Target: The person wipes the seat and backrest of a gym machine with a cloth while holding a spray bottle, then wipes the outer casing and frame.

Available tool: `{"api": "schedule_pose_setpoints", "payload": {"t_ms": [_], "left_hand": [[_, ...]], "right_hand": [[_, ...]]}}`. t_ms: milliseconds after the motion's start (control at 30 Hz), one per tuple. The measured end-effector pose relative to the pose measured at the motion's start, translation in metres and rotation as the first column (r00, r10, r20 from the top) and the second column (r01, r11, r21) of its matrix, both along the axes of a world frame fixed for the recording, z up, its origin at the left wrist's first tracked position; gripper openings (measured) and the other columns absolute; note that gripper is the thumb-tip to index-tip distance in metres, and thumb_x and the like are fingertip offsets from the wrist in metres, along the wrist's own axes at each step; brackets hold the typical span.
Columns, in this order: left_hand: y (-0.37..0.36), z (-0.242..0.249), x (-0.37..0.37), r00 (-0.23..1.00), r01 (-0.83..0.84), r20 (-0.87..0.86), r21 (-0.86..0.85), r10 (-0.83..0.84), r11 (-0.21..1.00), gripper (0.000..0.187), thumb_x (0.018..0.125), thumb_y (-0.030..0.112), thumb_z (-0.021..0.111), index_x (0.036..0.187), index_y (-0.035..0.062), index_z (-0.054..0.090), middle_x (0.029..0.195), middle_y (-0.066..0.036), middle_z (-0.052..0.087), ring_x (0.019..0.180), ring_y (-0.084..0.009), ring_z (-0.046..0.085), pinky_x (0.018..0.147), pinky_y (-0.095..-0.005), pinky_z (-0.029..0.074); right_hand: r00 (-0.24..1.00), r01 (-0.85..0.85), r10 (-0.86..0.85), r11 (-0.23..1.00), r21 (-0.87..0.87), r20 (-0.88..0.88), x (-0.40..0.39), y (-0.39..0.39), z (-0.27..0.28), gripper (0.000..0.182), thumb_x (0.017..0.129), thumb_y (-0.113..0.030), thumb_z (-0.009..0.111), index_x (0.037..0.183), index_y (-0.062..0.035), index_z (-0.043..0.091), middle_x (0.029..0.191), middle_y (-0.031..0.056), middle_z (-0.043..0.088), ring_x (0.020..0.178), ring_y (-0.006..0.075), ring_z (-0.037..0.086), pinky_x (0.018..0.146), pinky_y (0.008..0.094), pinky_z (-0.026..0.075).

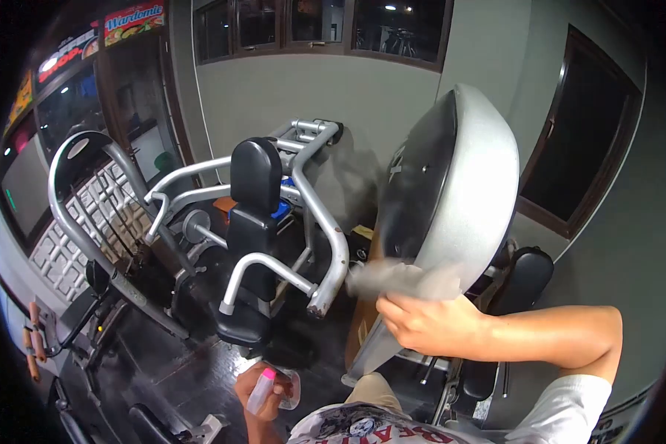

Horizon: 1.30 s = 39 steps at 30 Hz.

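My right hand (pixel 422 322) grips a greyish cloth (pixel 414 281), smeared by motion. The cloth is against or just in front of the lower part of a tall machine housing (pixel 488 177) with a silver rim and dark face; contact cannot be made out. Low in the view, my left hand (pixel 248 385) is wrapped round a clear spray bottle (pixel 257 396) with a pink nozzle. Just beyond that hand stands a seated exercise machine with a black padded seat (pixel 244 325) and a curved silver handle (pixel 263 260).
A black backrest (pixel 256 177) rises between silver frame tubes (pixel 322 207). Another machine with an arched frame (pixel 55 185) and cables stands left. Black pads (pixel 529 270) sit behind the housing on the right. Windows and a grey wall (pixel 311 96) close the back.
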<state>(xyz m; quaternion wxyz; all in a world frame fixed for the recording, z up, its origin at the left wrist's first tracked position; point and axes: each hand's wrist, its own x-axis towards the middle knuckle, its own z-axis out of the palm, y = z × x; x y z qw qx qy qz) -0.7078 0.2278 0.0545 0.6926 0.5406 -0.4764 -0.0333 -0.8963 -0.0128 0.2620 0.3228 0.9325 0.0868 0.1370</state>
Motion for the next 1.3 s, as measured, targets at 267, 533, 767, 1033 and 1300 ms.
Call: {"api": "schedule_pose_setpoints", "payload": {"t_ms": [267,533,767,1033,1300], "left_hand": [[0.006,0.001,-0.006,0.998,0.067,-0.02,0.024,-0.067,0.997,0.024,0.086,0.023,0.071,0.082,-0.0001,0.069,0.066,-0.009,0.066,0.057,-0.0181,0.064,0.056,-0.0286,0.048],[0.021,0.003,-0.014,0.996,-0.024,-0.081,0.048,0.028,0.999,0.029,0.084,0.028,0.071,0.078,-0.0002,0.069,0.066,-0.008,0.064,0.057,-0.0191,0.064,0.055,-0.0285,0.047],[0.033,-0.004,-0.012,0.992,-0.085,-0.092,0.01,0.085,0.996,0.024,0.082,0.024,0.07,0.077,0.0,0.069,0.067,-0.009,0.065,0.057,-0.0188,0.063,0.056,-0.0287,0.047],[0.028,0.009,-0.011,0.997,0.019,-0.08,0.046,-0.015,0.999,0.017,0.08,0.016,0.069,0.078,-0.0009,0.068,0.07,-0.01,0.066,0.058,-0.0185,0.064,0.056,-0.0286,0.047],[0.033,-0.005,-0.007,0.991,-0.002,-0.137,0.004,0.003,1.0,0.019,0.08,0.018,0.072,0.08,-0.0008,0.069,0.07,-0.01,0.066,0.058,-0.0188,0.063,0.056,-0.0285,0.046]], "right_hand": [[0.857,0.146,-0.26,0.95,0.275,0.445,0.017,-0.047,0.131,0.027,0.078,-0.024,0.066,0.084,0.0023,0.07,0.081,0.0208,0.068,0.072,0.0349,0.07,0.07,0.0431,0.056],[0.857,0.515,-0.514,0.856,0.042,-0.031,0.053,-0.007,0.088,0.024,0.078,-0.029,0.067,0.075,-0.0072,0.076,0.078,0.0173,0.073,0.081,0.0325,0.073,0.073,0.046,0.056],[0.904,0.282,-0.279,0.959,-0.039,-0.324,0.023,0.018,-0.015,0.022,0.083,-0.021,0.062,0.085,-0.0078,0.079,0.087,0.011,0.072,0.1,0.0261,0.067,0.076,0.0445,0.052],[0.85,0.468,-0.483,0.876,0.118,0.211,0.044,-0.028,0.095,0.034,0.08,-0.032,0.063,0.068,-0.0014,0.07,0.073,0.0127,0.069,0.076,0.0311,0.069,0.073,0.0449,0.052],[0.87,0.49,-0.475,0.862,-0.13,0.131,0.023,0.008,0.023,0.065,0.083,-0.05,0.066,0.121,0.0025,0.066,0.139,0.0156,0.056,0.126,0.0324,0.055,0.111,0.0515,0.037]]}}
